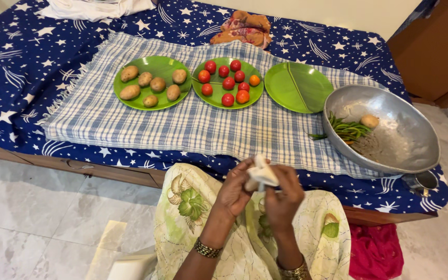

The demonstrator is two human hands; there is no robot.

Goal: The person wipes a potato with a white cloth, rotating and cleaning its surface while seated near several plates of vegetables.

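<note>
My left hand (233,193) and my right hand (283,196) are together over my lap, both gripping a small white cloth-wrapped object (260,175); what is inside the cloth is hidden. Ahead on a blue-and-white checked cloth (182,124) stand three green plates: one with several potatoes (152,83), one with several small tomatoes (227,82), and one bare plate (298,87). A large metal bowl (385,129) at the right holds green chillies (348,128) and one potato (369,121).
The checked cloth lies on a bed with a dark blue star-print sheet (22,62). An orange patterned cloth (242,28) and a white cloth (94,8) lie at the far edge. A small steel cup (421,181) sits below the bowl. A wooden cabinet (436,46) stands at the right; the floor is tiled.
</note>
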